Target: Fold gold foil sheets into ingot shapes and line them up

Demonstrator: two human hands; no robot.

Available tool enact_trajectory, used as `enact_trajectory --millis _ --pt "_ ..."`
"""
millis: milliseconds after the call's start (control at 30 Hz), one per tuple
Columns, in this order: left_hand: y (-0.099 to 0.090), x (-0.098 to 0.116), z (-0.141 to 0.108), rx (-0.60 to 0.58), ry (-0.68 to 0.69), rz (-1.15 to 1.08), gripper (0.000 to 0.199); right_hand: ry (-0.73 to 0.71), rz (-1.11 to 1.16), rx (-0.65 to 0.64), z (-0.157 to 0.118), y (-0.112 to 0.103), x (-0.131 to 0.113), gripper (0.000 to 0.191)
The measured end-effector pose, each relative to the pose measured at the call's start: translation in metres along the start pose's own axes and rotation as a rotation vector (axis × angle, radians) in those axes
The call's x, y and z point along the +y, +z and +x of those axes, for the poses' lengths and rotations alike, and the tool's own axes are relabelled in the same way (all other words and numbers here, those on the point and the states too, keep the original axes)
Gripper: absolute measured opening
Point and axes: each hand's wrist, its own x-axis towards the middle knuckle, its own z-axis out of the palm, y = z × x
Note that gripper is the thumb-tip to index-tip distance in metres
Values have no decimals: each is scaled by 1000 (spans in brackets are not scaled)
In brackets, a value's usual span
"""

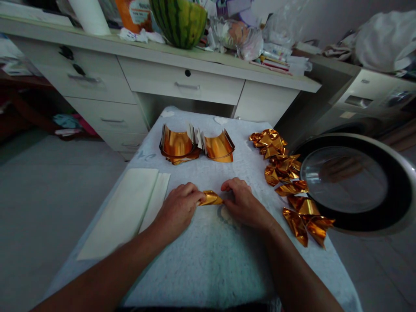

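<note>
Between my hands, low on the cloth-covered surface, lies a small folded piece of gold foil point(211, 198). My left hand point(182, 206) pinches its left end between thumb and fingers. At its right end is my right hand point(242, 201), its thumb tip by the foil and its fingers curved apart from the thumb. Two curved stacks of gold foil sheets, a left one point(177, 144) and a right one point(218, 146), stand beyond my hands. Folded gold foil pieces point(281, 167) form a pile along the right edge. White paper sheets point(130, 208) lie to the left.
The surface wears a light blue cloth point(195, 268). Behind it stands a white desk point(182, 82) with drawers, bearing a watermelon point(178, 21) and plastic bags. A washing machine's open round door point(347, 180) comes close to the right edge, beside the foil pile.
</note>
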Motion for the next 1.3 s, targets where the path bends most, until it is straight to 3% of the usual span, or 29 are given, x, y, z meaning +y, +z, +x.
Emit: enact_trajectory --millis 100,233,467,833,1033,1167,1300 --pt "0 -1 -1 7 26 1 25 -46 35 77 -1 6 -11 28" --pt "-1 -1 -1 -12 39 0 25 -76 38 75 2 22 -26 4" --pt "-2 -6 -1 -21 14 -114 25 61 -165 56 8 38 -36 23" --pt "-10 -8 -2 -93 7 -193 35 46 -79 19 8 32 -33 6" --pt "-10 -9 -4 -76 14 -181 37 -67 36 -52 6 20 -18 25" --pt "-10 -5 -6 -70 4 -112 23 -206 98 -88 -1 8 -12 30" --pt "-9 -1 -5 -70 -10 -48 18 -191 80 -50 -2 7 -12 33"
